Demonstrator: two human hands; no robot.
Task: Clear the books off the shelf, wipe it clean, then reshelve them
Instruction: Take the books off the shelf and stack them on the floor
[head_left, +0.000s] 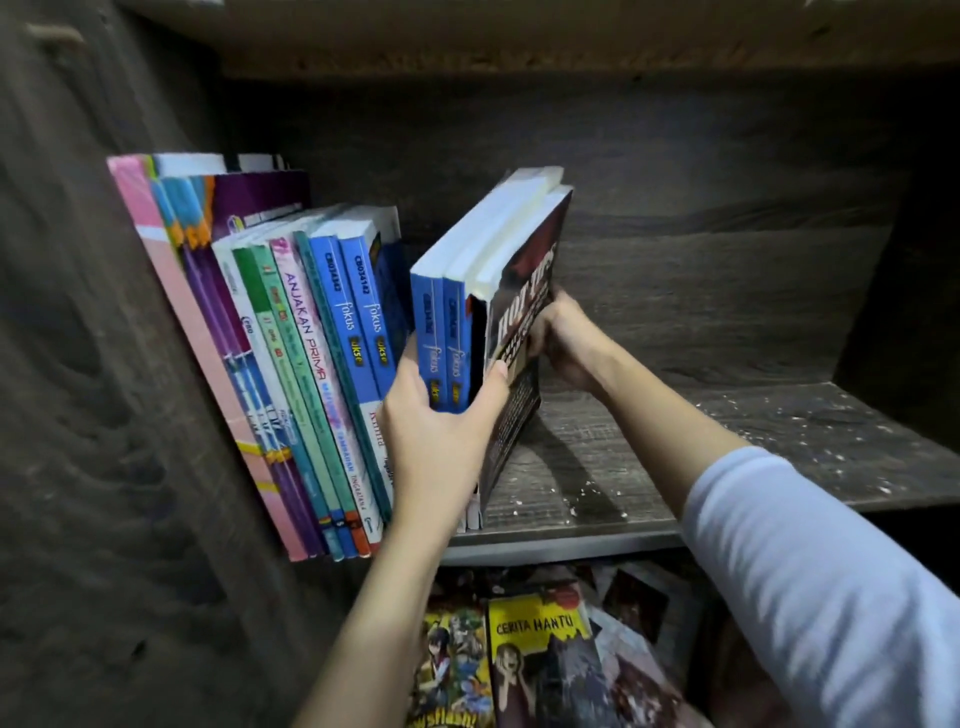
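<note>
Blue-spined bundle (452, 332) of three books stands on the shelf (779, 441) by its front edge, left hand (436, 431) clasping the spines, right hand (566, 343) gripping its far cover. Dust specks suggest the clearing step; next, lift it out, clear of the row (311, 338).

A dark wood-grain back panel (675, 182) stands behind, with a side wall (78, 364) at left and a top board (467, 47) overhead. The panel's middle is lit; the far right corner (914, 249) lies in deep shadow.

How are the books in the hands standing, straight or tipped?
Tipped: the held books lean right, their tops apart from the shelved row.
</note>
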